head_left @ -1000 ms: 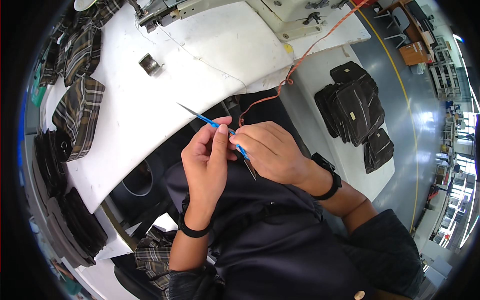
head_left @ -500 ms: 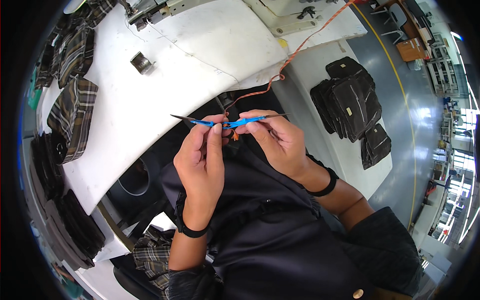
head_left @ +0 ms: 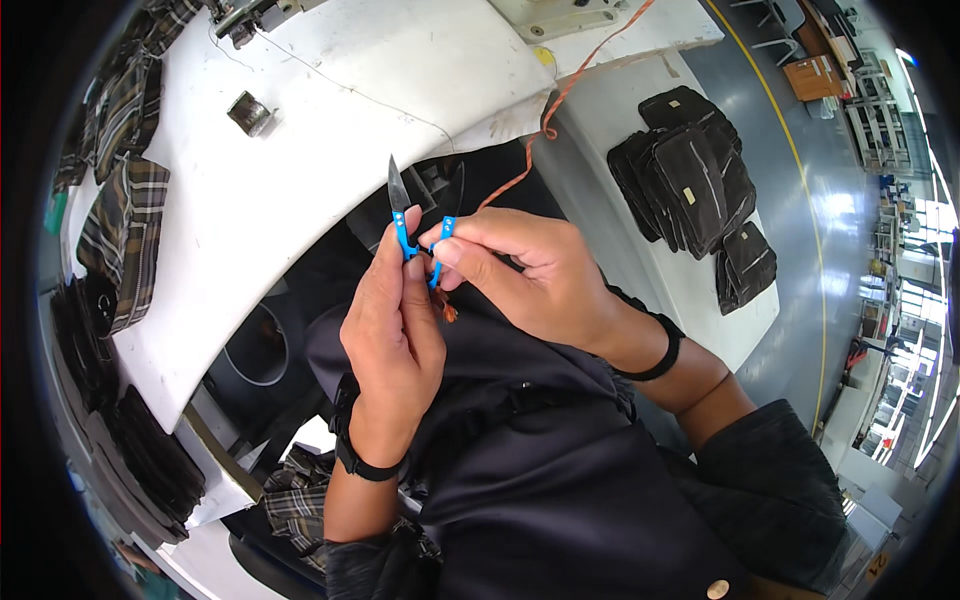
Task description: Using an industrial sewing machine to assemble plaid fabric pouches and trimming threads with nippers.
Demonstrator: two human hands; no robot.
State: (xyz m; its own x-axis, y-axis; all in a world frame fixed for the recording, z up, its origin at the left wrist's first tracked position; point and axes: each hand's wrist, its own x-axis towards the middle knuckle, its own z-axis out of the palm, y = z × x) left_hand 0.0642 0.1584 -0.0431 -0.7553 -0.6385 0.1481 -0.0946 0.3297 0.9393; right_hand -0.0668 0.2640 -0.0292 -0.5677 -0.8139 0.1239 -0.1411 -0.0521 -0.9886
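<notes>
Above my lap I hold a pair of blue thread snips [head_left: 402, 232] by its two arms. My left hand [head_left: 390, 330] pinches the arm with the broad steel blade, which points up and away. Between the thumb and fingers of my right hand [head_left: 520, 270] is the other blue arm, its thin dark blade also pointing away. The blades stand apart, and the arms meet near the bottom. An orange cord [head_left: 515, 180] runs from behind my right hand toward the far right; its frayed knot [head_left: 446, 308] hangs below the snips.
The white sewing table [head_left: 290, 200] curves ahead, bearing a small metal piece [head_left: 250, 114] and part of a sewing machine [head_left: 240, 18]. Plaid fabric pieces [head_left: 130, 240] lie at the left, above dark stacked pieces [head_left: 150, 460]. More dark pieces [head_left: 690, 190] are piled on a right-hand surface.
The snips were spread nearly flat, blades pointing left and right. Their arms have swung closer together, both blades now pointing away. My right hand has turned and moved slightly left.
</notes>
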